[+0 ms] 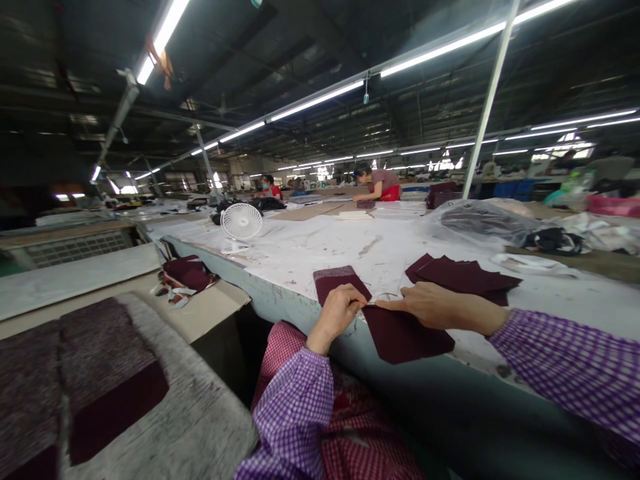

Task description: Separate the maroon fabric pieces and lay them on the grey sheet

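Observation:
At the table's near edge, my left hand (343, 308) is closed in a pinch on the edge of a dark maroon fabric piece (407, 340). This piece hangs partly over the table edge towards me. My right hand (433, 305) grips the same piece, its index finger stretched along the upper edge to the left fingertips; its other fingers are mostly hidden. A thin pale line shows between the hands. Just beyond my left hand lies maroon fabric with a greyish band (337, 275); whether it joins the held piece I cannot tell. A fanned stack of maroon pieces (463, 277) lies behind my right hand.
The white-covered table (320, 243) carries a small white fan (241, 221) and clear plastic sheeting (480, 223). Lower left, maroon pieces with speckled grey parts (107, 367) lie on a grey padded surface (200, 393). Fabric scraps (185, 275) lie on cardboard. A person (380, 183) leans over the table farther back.

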Available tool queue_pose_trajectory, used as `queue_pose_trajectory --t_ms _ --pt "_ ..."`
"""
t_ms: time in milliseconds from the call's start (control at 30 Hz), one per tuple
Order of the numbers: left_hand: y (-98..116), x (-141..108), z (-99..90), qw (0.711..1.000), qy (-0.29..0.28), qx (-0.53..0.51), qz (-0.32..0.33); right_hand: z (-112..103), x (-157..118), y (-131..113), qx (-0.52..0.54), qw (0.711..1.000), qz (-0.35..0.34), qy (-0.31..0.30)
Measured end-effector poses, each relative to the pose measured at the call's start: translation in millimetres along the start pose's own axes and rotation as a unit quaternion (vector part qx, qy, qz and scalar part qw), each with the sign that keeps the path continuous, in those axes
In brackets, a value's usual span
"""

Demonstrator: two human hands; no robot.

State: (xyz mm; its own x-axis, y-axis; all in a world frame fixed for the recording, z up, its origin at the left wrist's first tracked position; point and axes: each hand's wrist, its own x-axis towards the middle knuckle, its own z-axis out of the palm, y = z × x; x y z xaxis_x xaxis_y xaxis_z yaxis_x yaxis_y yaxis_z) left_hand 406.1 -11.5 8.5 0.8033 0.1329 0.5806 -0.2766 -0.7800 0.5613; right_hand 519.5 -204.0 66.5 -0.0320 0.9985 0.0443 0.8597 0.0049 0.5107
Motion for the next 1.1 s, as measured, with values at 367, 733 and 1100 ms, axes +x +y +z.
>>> queue_pose_trajectory --t_ms 367,733,1100 --pt "-6.9 -1.0 -9.3 0.993 -0.028 -0.111 -0.039 -3.5 15.6 1.7 0.018 0.999 -0.013 -0.033" --pt "-2.8 -2.4 -13.7 0.991 -0.016 0.107 -0.077 14.0 9.3 14.3 0.114 0.989 0.084 -0.042" --pt "-6.5 3.8 -6.8 0.982 -0.004 0.181 -0.061 30.9 -47.1 103.1 0.407 0.884 0.224 -0.048"
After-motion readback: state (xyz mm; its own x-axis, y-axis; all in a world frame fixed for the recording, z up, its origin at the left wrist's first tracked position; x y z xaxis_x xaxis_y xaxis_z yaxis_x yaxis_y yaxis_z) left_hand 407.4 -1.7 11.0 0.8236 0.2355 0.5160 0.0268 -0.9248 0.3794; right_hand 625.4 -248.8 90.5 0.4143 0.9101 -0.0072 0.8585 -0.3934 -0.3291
